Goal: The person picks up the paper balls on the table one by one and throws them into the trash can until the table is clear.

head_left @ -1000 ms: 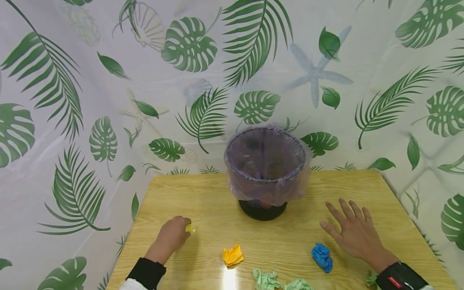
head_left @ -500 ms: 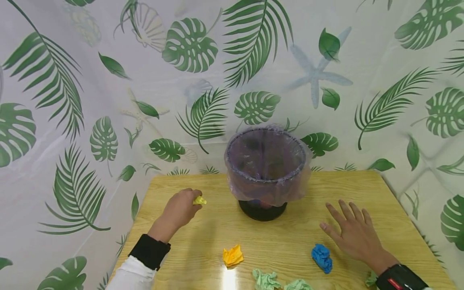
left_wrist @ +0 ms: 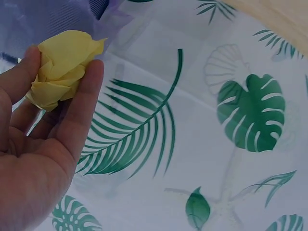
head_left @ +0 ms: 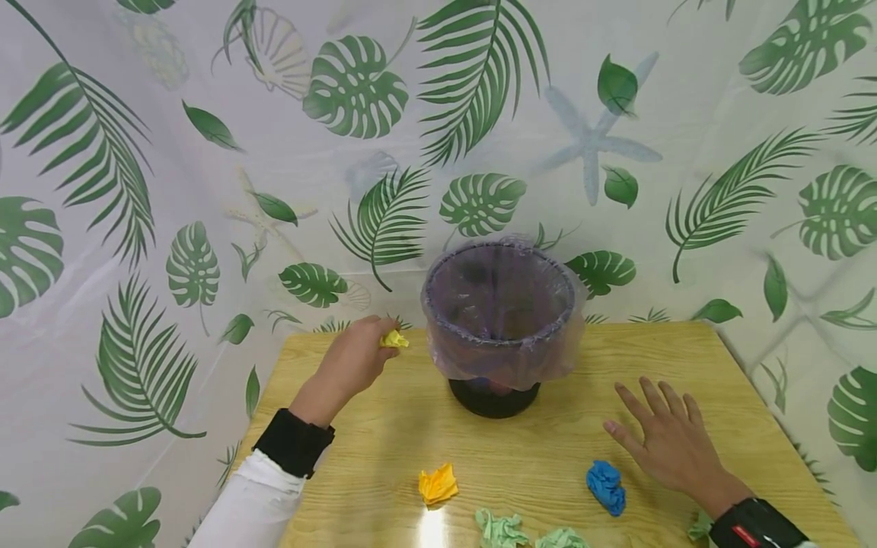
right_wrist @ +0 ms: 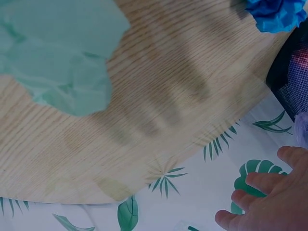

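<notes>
My left hand (head_left: 352,364) pinches a crumpled yellow paper ball (left_wrist: 63,67) between thumb and fingers, raised above the table to the left of the bin. That mesh bin (head_left: 495,399) is lined with a translucent purple bag (head_left: 507,358) folded over its rim; some coloured bits show dimly through its lower side. To the right, my right hand (head_left: 668,445) is spread with fingers extended and holds nothing. Closest to it lies a crumpled blue paper ball (head_left: 606,487). An orange crumpled paper (head_left: 438,484) lies nearer the middle of the table.
Crumpled green papers (head_left: 502,528) lie along the near edge of the wooden table (head_left: 384,426), one partly behind the right wrist. Leaf-printed cloth (head_left: 384,228) hangs close behind the bin and along both sides.
My left hand has lifted the yellow paper ball off the table's left side and carried it up, forward and right towards the bin. The right hand has stayed in place.
</notes>
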